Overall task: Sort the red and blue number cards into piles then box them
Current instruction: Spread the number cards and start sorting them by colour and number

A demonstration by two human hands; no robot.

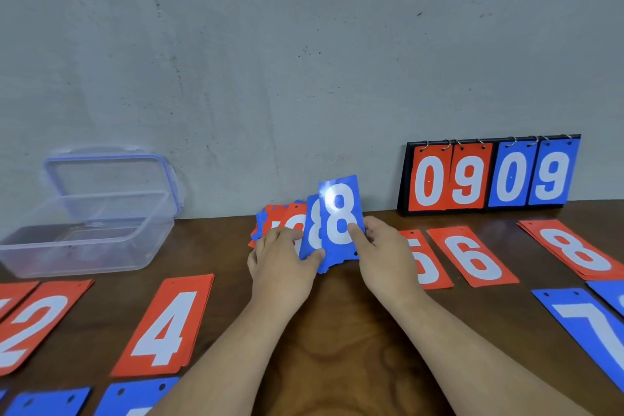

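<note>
My left hand (282, 258) grips a fanned stack of mixed red and blue cards (287, 218) at the middle of the table. My right hand (381, 253) pinches the front blue 8 card (341, 209), thumb on its face, lifted upright. A second blue 8 shows just behind it. Sorted piles lie around: red 2 (37, 321), red 4 (167, 324), red 5 (427, 270), red 6 (472, 257), red 8 (577, 248), blue 7 (587, 324). A clear plastic box (87, 236) with its lid up stands at the far left.
A black flip scoreboard (489, 176) reading 09 in red and 09 in blue stands against the grey wall at the back right. More blue cards (135, 395) lie at the near left edge. The brown wooden table (337, 331) runs up to the wall.
</note>
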